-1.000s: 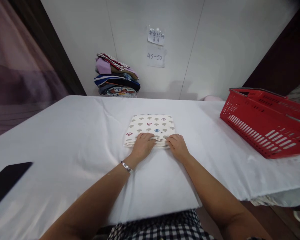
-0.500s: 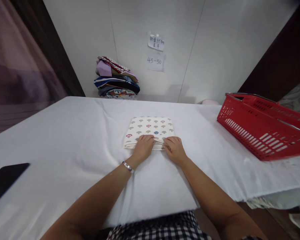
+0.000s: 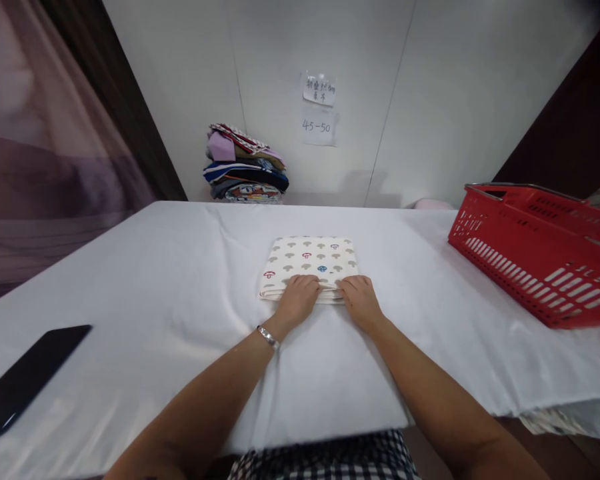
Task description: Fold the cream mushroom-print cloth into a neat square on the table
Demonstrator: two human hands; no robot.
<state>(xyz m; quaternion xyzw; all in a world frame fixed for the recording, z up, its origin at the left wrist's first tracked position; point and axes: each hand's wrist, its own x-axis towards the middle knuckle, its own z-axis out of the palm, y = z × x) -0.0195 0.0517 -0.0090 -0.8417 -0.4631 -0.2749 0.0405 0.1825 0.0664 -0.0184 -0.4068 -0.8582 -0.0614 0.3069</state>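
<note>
A folded white cloth [image 3: 313, 257] printed with grey, red and blue mushrooms lies flat in the middle of the table. My left hand [image 3: 300, 295] is closed on its near edge, thumb turned inward; a silver bracelet circles that wrist. Closed on the same edge, a little to the right, is my right hand [image 3: 361, 297]. Between the two hands the stacked layers of the edge show. The undersides of my fingers are hidden.
A red plastic basket [image 3: 530, 260] stands at the right of the white-covered table [image 3: 145, 280]. At the left lies a black phone-like slab [image 3: 33, 377]. Behind the far edge is a pile of folded cloths [image 3: 247, 170]; paper signs [image 3: 320, 127] hang on the wall.
The view has shifted, so everything appears slightly further right and more of the black slab shows. Both hands keep hold of the cloth's near edge, with the gap in its layers looking flatter.
</note>
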